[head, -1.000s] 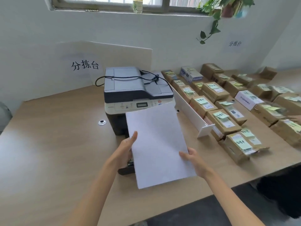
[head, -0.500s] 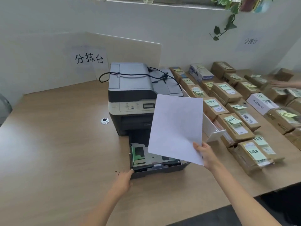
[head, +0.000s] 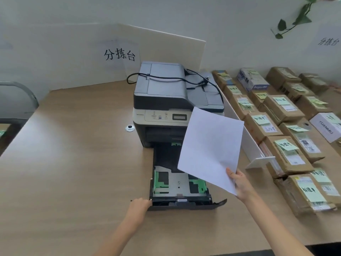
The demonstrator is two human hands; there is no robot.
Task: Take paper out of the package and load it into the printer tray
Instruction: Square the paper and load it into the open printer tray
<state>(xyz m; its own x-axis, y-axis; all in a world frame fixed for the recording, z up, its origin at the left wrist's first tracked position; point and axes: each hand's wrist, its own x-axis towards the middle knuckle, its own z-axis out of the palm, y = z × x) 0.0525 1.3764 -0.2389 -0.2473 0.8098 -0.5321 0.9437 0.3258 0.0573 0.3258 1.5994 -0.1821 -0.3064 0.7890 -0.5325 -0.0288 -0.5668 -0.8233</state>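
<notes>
A grey and cream printer (head: 166,100) stands on the wooden table (head: 73,163). Its black paper tray (head: 177,193) is pulled far out toward me, showing green guides and a bare metal floor. My left hand (head: 139,206) grips the tray's front left corner. My right hand (head: 239,183) holds a thin stack of white paper (head: 210,148) by its lower right corner, tilted up above the tray's right side. The paper hides part of the tray and the printer's front. No paper package is in view.
A black power cable (head: 166,78) lies across the printer's lid. A white divider board (head: 245,145) runs along the printer's right side, with several labelled cardboard parcels (head: 284,108) beyond it. A small round metal cap (head: 129,128) sits left of the printer. A white sign board (head: 120,54) leans against the wall.
My left hand let go of the paper and took the tray's front corner, and the tray has slid further out. My right hand lifted the paper up and to the right.
</notes>
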